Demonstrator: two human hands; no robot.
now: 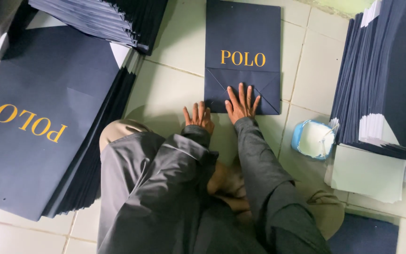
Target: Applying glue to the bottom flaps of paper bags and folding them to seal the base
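A flat dark navy paper bag with gold lettering lies on the pale tiled floor in front of me, its folded bottom flap toward me. My right hand presses flat on that flap with fingers spread. My left hand rests open at the bag's lower left corner, fingers apart, touching its edge and the floor. Both arms wear grey sleeves, and I sit cross-legged on the floor.
A tall stack of the same navy bags lies at the left, another fanned stack at the right. A small blue tub of white glue sits by the right stack. Pale sheets lie beneath it.
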